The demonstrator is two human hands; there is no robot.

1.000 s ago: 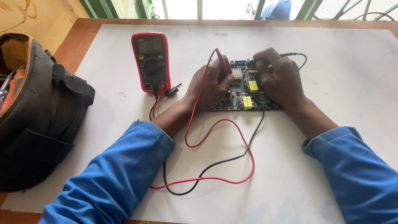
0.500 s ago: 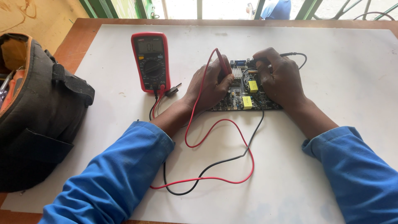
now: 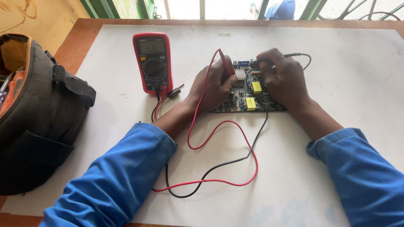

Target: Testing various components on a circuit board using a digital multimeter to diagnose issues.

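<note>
Circuit board [image 3: 248, 94], dark with yellow blocks and a small metal heatsink, flat on the white table sheet [image 3: 336, 54], between both hands. Left hand [image 3: 214, 86] curled around the red probe [image 3: 225, 65], tip seemingly on the board, though hidden by fingers. Right hand [image 3: 284, 80] closed on the black probe [image 3: 290, 55], resting over the board's right half. Red multimeter [image 3: 153, 62] just left of the board, red lead [image 3: 219, 168] and black lead [image 3: 219, 166] looping toward the sleeves. Black tool bag [image 3: 38, 113] at far left.
</note>
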